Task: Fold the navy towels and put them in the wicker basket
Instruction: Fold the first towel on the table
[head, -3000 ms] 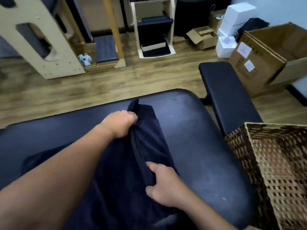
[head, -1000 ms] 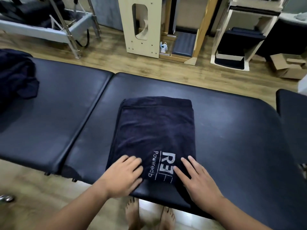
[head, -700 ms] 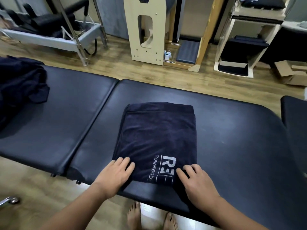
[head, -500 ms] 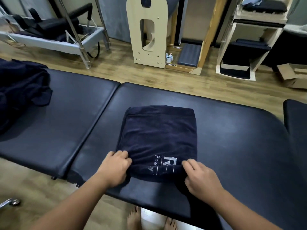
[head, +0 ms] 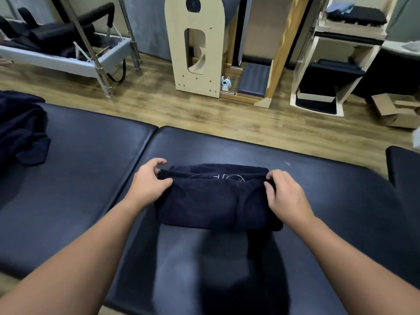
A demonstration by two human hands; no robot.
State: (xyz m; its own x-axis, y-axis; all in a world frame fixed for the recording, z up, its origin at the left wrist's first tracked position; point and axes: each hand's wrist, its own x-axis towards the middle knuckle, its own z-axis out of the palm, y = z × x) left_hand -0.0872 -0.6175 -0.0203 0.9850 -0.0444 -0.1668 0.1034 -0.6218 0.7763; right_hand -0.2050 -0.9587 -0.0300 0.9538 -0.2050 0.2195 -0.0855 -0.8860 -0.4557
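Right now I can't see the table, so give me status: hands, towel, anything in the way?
Left hand and right hand each pinch the navy towel at its far corners. Towel doubled over on padded table. Nothing blocking; basket out of view.

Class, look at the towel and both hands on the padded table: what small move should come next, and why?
Probably lay the carried edge down on the towel's far edge and let go. The left hand and right hand each pinch a corner of the near half, already brought over to the far side, so the fold looks nearly closed. The white logo still peeks out at the seam.
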